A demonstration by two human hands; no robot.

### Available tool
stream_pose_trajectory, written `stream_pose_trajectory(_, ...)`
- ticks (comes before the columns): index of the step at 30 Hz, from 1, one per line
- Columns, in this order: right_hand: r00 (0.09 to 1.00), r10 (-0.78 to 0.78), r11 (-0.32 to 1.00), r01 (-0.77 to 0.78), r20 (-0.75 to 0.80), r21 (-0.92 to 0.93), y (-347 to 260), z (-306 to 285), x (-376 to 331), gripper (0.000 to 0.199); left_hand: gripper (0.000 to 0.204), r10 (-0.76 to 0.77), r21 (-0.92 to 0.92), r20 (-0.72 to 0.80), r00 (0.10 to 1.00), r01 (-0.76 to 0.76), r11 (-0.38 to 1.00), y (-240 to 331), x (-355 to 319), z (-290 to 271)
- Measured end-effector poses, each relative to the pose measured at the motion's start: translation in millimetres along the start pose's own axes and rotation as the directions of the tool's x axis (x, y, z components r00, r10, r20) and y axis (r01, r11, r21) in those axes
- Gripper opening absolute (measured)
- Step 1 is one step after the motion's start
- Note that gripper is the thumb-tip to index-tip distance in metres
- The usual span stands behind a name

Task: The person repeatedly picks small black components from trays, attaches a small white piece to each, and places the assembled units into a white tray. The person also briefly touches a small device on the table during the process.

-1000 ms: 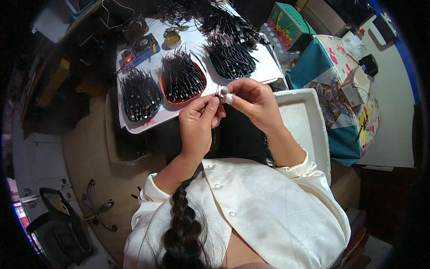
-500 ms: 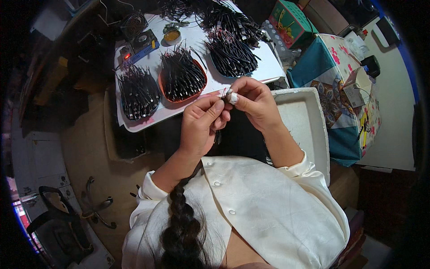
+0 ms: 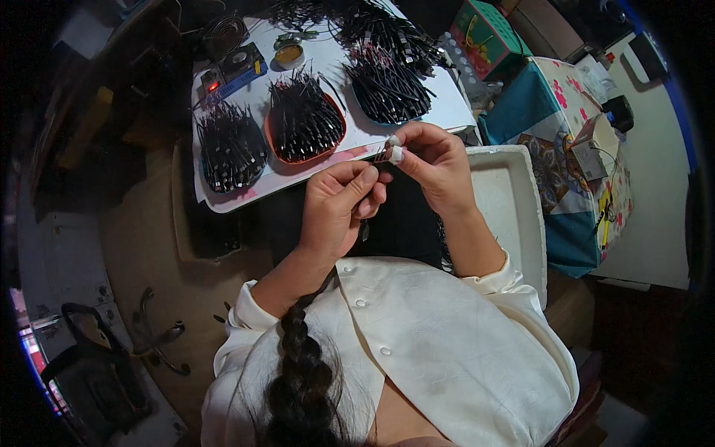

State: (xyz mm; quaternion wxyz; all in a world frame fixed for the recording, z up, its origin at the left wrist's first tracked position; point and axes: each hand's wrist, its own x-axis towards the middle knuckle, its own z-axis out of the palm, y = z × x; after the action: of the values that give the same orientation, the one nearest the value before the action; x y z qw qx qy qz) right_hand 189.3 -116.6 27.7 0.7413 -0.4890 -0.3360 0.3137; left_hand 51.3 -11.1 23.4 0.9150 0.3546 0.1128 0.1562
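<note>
Left hand and right hand meeting just before white board, both pinching small dark part between curled fingertips; right fingertips taped white. Orange tray of black wires lying just beyond.

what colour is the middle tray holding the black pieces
Orange-red, seen in the head view: the middle tray sits between two darker trays.

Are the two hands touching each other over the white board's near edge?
Touching. The head view shows the left hand fingertips meeting the right hand fingertips around a small dark part.
</note>
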Motion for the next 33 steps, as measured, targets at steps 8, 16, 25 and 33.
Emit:
stream_pose_trajectory(8, 0.97, 0.24, 0.908, -0.241, 0.045, 0.342, 5.1, -1.1, -5.2, 0.016, 0.019, 0.024, -0.048, 0.037, 0.999, -0.022, 0.999, -1.2, -0.3, 1.8)
stream_pose_trajectory(16, 0.941, 0.309, 0.858, -0.337, 0.136, 0.388, -5.0, -0.9, -6.3, 0.018, 0.019, 0.004, -0.054, 0.065, 0.998, -0.001, 0.999, -3.9, 0.3, -3.7)
stream_pose_trajectory(25, 0.85, 0.384, 0.771, -0.51, 0.36, 0.382, -3.9, -15.1, -1.2, 0.023, 0.018, 0.017, 0.38, 0.207, 0.978, -0.097, 0.92, -1.3, 6.0, -10.5)
stream_pose_trajectory(33, 0.962, 0.273, 0.879, -0.24, 0.022, -0.413, 16.3, -79.7, 111.3, 0.02, 0.019, 0.09, 0.31, 0.038, 0.995, -0.098, 0.946, -6.9, 30.8, -21.4)
